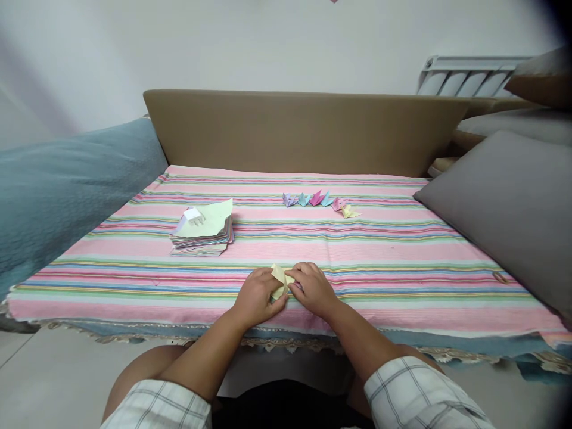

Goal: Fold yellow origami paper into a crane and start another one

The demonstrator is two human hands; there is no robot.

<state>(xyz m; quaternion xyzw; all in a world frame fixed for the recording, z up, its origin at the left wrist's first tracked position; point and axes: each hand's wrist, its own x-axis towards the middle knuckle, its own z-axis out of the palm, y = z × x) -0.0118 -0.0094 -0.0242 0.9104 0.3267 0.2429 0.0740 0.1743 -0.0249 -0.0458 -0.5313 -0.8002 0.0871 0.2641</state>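
The left hand [259, 296] and the right hand [313, 290] hold one small yellow paper [277, 275], partly folded, between them. The left fingers are bent and closed on its left side. The right fingers are curled in on its right side, pinched close. The paper is low down on the striped cloth [402, 256], near the front edge with its lace [286, 345], and the hands hide part of it.

A wide strip of cloth runs from the hands back to a row of little folded paper shapes [317, 198]. To the left, just a bit farther back, sits a pile of paper [203, 241] with a small white block [193, 215] on top. On the right, lots of cloth runs to the gray cushion [496, 202]. A brown board [304, 132] stands along the back edge.
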